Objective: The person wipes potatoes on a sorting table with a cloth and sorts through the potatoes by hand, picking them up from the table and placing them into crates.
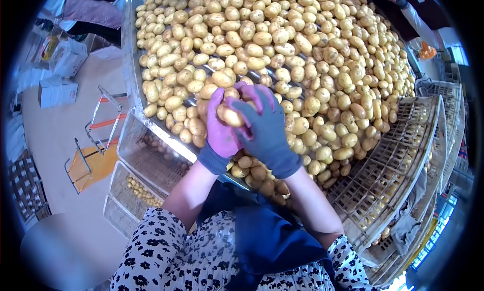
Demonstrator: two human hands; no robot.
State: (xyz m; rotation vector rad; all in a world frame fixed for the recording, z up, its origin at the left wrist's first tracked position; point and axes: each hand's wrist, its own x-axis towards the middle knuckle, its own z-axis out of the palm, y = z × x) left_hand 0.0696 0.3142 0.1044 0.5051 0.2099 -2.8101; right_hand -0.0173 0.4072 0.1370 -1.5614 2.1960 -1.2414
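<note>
Both hands wear knit work gloves with purple-pink palms and dark grey backs. My left hand [220, 130] is turned palm inward, its fingers curled round potatoes. From the right, my right hand [264, 130] bends its fingers over the same small cluster. A potato [233, 116] shows between the two hands, and another lies just above it. Under and around them spreads a thick heap of yellow potatoes [322, 94] on a sorting table with a metal rim [169, 137]. Some rollers show through gaps between the potatoes.
Stacked plastic crates [388, 160] stand close on the right. More crates [146, 145] sit below the table's left edge, some holding potatoes. Folding stools [88, 162] and a cardboard box [58, 92] are on the floor at left. Another person's arm [416, 24] reaches in at upper right.
</note>
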